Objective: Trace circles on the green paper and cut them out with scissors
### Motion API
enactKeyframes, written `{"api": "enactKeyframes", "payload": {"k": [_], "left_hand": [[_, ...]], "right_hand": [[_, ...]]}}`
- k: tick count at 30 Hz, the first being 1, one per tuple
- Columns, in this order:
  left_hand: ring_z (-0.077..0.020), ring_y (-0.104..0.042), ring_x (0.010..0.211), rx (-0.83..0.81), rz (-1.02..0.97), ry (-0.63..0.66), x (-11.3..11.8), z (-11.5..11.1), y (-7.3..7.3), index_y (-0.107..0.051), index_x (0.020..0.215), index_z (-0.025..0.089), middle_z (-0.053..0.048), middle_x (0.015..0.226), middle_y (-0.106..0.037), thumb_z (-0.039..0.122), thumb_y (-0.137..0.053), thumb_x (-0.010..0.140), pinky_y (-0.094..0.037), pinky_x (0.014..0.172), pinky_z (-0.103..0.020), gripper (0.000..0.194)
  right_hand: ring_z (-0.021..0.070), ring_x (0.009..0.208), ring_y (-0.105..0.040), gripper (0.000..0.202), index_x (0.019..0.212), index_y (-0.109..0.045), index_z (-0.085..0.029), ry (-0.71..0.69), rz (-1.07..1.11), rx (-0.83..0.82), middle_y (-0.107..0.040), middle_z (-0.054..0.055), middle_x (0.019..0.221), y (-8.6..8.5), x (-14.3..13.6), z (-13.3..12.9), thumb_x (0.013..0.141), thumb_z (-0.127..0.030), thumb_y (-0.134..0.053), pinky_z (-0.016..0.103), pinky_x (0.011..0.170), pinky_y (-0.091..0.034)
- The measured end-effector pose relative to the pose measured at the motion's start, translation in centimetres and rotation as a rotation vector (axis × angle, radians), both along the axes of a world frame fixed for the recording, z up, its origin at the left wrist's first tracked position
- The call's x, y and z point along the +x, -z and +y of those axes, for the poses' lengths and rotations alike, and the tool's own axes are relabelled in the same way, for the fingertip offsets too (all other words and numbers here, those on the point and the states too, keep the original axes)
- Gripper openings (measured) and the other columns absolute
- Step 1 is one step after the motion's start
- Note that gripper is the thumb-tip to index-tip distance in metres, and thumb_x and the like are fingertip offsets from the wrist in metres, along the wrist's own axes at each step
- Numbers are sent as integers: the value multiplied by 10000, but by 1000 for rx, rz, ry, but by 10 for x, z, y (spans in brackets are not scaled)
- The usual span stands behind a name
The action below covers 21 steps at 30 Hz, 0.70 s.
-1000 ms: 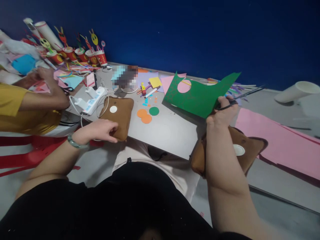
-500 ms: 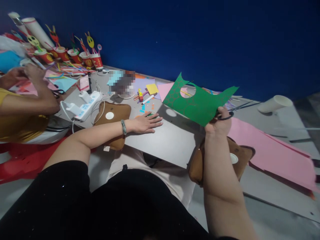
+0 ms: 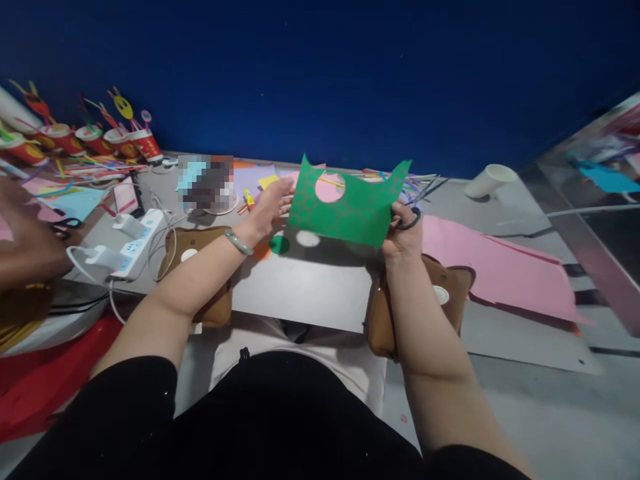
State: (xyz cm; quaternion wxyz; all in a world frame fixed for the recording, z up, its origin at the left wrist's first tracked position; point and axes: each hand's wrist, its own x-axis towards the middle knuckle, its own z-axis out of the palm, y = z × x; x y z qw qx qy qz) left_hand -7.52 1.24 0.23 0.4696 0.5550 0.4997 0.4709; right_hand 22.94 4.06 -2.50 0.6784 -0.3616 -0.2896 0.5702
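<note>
A green sheet of paper (image 3: 325, 217) with a round hole, curved cut edges and drawn circles hangs above the table, gripped at its right end by my right hand (image 3: 404, 233). The same hand has scissors (image 3: 415, 215) hooked on its fingers, blades pointing away to the right. My left hand (image 3: 270, 210), fingers stretched out, is at the sheet's left edge; whether the fingertips touch it is unclear. Below that hand a green paper circle (image 3: 279, 245) lies beside an orange scrap (image 3: 261, 251).
Brown cushions (image 3: 207, 293) lie under both forearms. Left are a power strip (image 3: 137, 247) with cables, red paper cups (image 3: 145, 143) and a co-worker's arm (image 3: 30, 240). Pink paper sheets (image 3: 515, 273) and a white roll (image 3: 491, 181) are on the right. A blue wall (image 3: 320, 80) stands behind.
My left hand has lifted off the table, where the green circle now shows, and come to the green sheet's left edge. The view has swung right; my right hand still holds sheet and scissors.
</note>
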Motion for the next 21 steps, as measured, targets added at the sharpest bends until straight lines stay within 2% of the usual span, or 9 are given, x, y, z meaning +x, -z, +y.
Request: {"api": "enactKeyframes", "payload": {"k": [2, 3, 5, 8, 10, 13, 15, 18, 21], "left_hand": [[-245, -768, 1140, -13, -202, -94, 3, 14, -18, -647, 1387, 210, -158, 1353, -749, 726, -462, 1059, -613, 874, -337, 639], [-213, -765, 1076, 19, -219, -131, 1, 18, -26, -674, 1334, 221, -130, 1317, -758, 651, -555, 1055, -582, 805, -294, 526], [-160, -737, 938, 45, -172, -85, -4, 18, -37, -743, 1179, 192, -106, 1185, -785, 536, -732, 982, -522, 727, -241, 397], [-128, -658, 688, -60, -5, 241, -6, 3, -39, -808, 967, 134, -131, 948, -792, 710, -698, 958, -447, 588, -238, 587], [-117, -572, 549, -149, 60, 410, -2, -8, -35, -809, 862, 140, -102, 762, -734, 823, -691, 908, -350, 492, -245, 694], [-99, -476, 456, -187, 195, 617, 11, -17, -27, -712, 652, 169, 5, 525, -525, 708, -921, 767, -286, 458, -239, 589], [-78, -416, 428, -212, 201, 673, 20, -19, -23, -592, 544, 182, 31, 479, -454, 609, -967, 764, -246, 445, -231, 609], [-60, -410, 422, -264, 47, 600, 26, -17, -20, -534, 550, 190, 32, 481, -475, 511, -922, 875, -255, 451, -216, 599], [-44, -425, 409, -227, -155, 351, 27, -13, -20, -570, 635, 184, 42, 482, -507, 408, -825, 995, -281, 452, -194, 495]], "right_hand": [[124, 642, -624, 413, 821, -619, -254, -22, -45, 4, -660, -71, 733, -4, -3, -3, 506, -314, -880, 259, 553, -549], [119, 624, -611, 432, 826, -623, -251, -42, -78, 7, -651, -68, 723, -6, -4, -6, 495, -317, -892, 256, 536, -532], [111, 586, -579, 464, 849, -629, -248, -92, -159, 7, -629, -70, 699, -9, -7, -11, 492, -317, -917, 250, 501, -490], [77, 529, -493, 499, 872, -642, -250, -171, -271, -4, -589, -94, 653, -10, -12, -19, 483, -289, -952, 207, 454, -381], [69, 533, -483, 521, 873, -645, -252, -229, -314, -1, -577, -102, 637, -9, -16, -22, 469, -285, -972, 185, 461, -353], [87, 574, -538, 570, 882, -638, -256, -265, -331, 4, -591, -95, 647, -4, -21, -22, 443, -307, -998, 186, 495, -403], [95, 570, -541, 581, 886, -642, -257, -216, -342, -7, -597, -88, 649, 0, -22, -20, 441, -329, -1007, 196, 485, -402], [101, 573, -538, 529, 892, -638, -265, -30, -333, -16, -641, -67, 682, 4, -17, -14, 531, -424, -990, 202, 459, -372], [109, 593, -545, 521, 892, -585, -280, 175, -267, 3, -700, -41, 753, 4, -10, -10, 633, -563, -937, 208, 446, -367]]}}
